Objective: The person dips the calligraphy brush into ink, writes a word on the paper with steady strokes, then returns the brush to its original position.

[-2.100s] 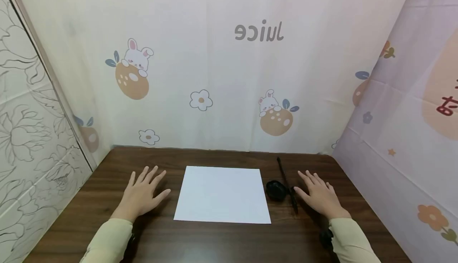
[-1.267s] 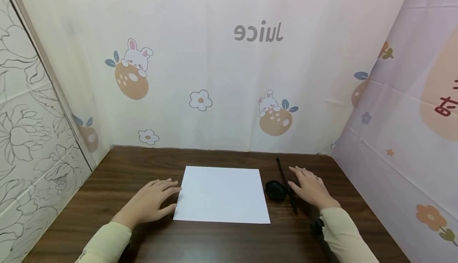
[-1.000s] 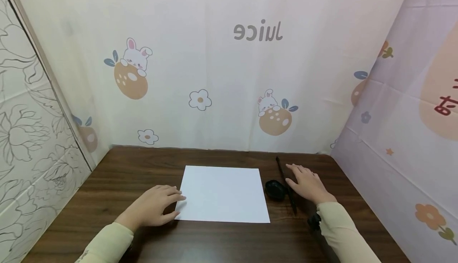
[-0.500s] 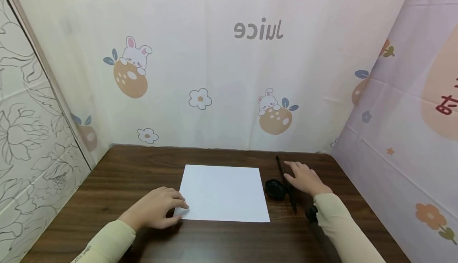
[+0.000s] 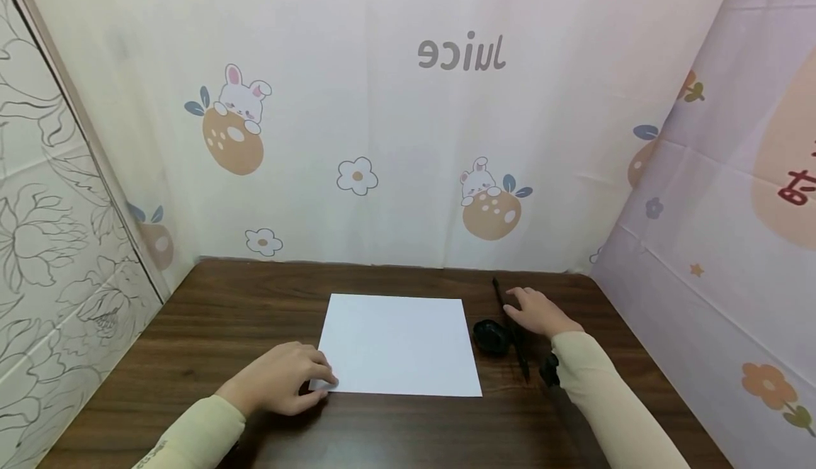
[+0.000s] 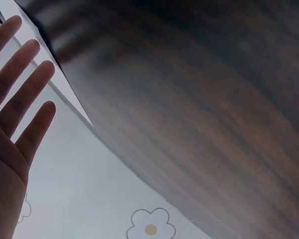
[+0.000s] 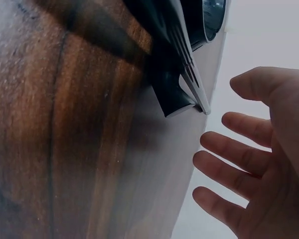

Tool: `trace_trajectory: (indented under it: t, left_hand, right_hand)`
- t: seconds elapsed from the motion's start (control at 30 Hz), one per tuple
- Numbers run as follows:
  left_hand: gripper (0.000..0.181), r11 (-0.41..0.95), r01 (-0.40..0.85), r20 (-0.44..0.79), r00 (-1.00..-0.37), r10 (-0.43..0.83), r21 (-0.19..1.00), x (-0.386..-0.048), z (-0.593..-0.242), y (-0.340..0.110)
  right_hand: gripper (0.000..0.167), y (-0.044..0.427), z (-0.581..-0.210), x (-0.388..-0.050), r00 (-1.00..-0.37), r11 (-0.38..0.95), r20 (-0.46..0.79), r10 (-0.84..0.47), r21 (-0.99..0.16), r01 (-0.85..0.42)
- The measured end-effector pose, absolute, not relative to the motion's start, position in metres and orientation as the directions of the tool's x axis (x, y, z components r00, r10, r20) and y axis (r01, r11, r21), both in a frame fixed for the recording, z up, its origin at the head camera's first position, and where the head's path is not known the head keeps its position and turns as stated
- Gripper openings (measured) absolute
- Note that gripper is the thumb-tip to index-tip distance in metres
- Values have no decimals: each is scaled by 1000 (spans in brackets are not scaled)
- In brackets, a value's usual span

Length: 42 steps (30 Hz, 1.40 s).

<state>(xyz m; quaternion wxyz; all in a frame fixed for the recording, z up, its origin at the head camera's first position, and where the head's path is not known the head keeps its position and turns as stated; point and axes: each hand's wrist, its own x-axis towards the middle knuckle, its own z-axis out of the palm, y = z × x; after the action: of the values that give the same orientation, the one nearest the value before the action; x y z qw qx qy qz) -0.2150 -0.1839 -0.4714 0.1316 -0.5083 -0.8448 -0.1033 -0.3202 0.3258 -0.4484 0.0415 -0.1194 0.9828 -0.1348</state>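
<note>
A white sheet of paper (image 5: 401, 345) lies flat on the wooden table. My left hand (image 5: 283, 377) is at its near left corner, fingertips over the corner and thumb by the near edge; whether it pinches the paper is unclear. The left wrist view shows that hand's fingers (image 6: 26, 95) spread and fairly straight. Beside the paper on the right sits a small black dish (image 5: 490, 338) with a short handle. A slim dark brush-like stick (image 5: 521, 359) lies across this handle. My right hand (image 5: 538, 312) hovers just right of the stick, its fingers (image 7: 229, 172) loosely bent and holding nothing.
Behind the brown wooden table (image 5: 395, 430) hangs a pale printed curtain (image 5: 408, 122). Another printed cloth (image 5: 714, 256) borders the right side, and a flower-patterned panel (image 5: 57, 242) the left. A dark band (image 5: 549, 370) is on the right wrist.
The left hand has moved right and nearer me, onto the paper's near left corner, its fingers drawing in. The right hand has moved left to the stick. Paper, dish and stick stay put.
</note>
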Motion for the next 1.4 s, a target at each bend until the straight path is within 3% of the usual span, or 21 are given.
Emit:
trace_trajectory:
  t: [0.57, 0.9, 1.4]
  left_hand:
    - [14, 461, 885, 317, -454, 833, 56, -214, -473, -182]
    - [13, 466, 883, 311, -461, 831, 64, -215, -473, -181]
    - [12, 474, 877, 306, -474, 825, 82, -214, -475, -182]
  right_hand:
    - [45, 327, -449, -332, -971, 922, -138, -195, -362, -134]
    - [43, 323, -443, -328, -967, 868, -203, -155, -496, -35]
    - [47, 321, -452, -331, -969, 853, -209, -133, -522, -4]
